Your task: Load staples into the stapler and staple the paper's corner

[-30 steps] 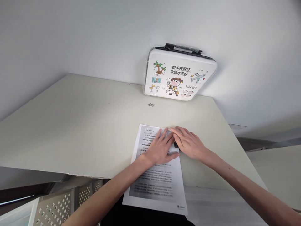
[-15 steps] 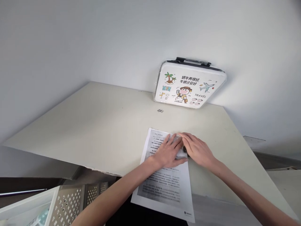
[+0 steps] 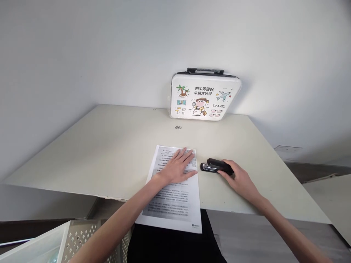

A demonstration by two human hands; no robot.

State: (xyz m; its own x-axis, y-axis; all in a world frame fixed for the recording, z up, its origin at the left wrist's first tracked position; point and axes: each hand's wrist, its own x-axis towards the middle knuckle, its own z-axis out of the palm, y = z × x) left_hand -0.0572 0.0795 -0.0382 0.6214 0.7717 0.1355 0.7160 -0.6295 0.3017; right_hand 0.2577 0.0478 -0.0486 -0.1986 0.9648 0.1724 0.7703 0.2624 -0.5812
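Fingers [image 3: 187, 155]: left hand [image 3: 177, 168] splayed flat on white printed paper [image 3: 172, 204]
Right hand [image 3: 241, 180]: clasps black oblong stapler [image 3: 215, 166] — we pin firmly

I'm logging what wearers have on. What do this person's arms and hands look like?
The left forearm and right forearm are bare to the frame edge; no sleeve shows. The left hand and right hand are ungloved, with no watch, bracelet or ring visible.

Black stapler [image 3: 216, 166], white printed paper [image 3: 172, 190], cartoon-patterned white case [image 3: 204, 95], cream table [image 3: 109, 146].
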